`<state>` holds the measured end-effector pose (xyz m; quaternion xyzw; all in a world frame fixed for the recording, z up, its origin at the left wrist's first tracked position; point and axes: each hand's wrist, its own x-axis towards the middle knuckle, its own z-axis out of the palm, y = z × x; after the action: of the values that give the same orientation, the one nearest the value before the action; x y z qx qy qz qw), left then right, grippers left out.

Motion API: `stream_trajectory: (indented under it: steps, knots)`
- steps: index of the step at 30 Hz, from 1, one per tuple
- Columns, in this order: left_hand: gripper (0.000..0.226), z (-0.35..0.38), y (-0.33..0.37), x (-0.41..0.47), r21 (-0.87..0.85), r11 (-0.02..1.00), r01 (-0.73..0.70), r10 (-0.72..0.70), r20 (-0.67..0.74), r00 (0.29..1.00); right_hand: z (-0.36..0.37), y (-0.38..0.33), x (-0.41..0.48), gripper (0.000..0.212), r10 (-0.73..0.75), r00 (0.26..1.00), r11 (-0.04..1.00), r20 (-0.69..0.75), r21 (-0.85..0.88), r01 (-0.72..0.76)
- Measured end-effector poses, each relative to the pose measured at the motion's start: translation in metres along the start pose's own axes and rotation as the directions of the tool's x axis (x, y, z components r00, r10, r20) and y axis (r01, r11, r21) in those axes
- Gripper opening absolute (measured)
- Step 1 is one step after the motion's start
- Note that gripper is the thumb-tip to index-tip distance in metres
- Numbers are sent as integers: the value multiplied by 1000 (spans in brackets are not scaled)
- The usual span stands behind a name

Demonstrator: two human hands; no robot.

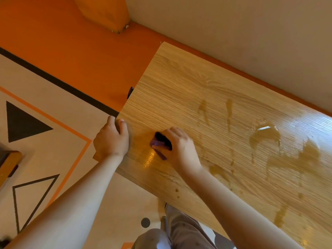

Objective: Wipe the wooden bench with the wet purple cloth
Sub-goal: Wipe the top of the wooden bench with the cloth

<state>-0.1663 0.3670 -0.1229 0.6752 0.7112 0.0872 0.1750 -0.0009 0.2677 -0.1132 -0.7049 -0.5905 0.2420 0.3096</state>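
Wooden bench is mid-wipe: the left hand seems to hook its fingers over the near corner, and just right of that hold the right hand clamps the bunched purple cloth onto the top. Pooled water lies well right of the cloth, so the next stroke likely sweeps that way.

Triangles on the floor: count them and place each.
2. A solid black triangle left of the wooden bench; an outlined triangle nearer the camera. Others may be out of frame.
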Motion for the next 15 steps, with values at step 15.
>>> stream_trajectory:
  steps: [15]
  knots:
    - [23, 0, -2, -1, -33, 999, -28, 28, -4, 1000, -10, 7, -19, 27, -9, 1000, 1000, -20, -17, 8]
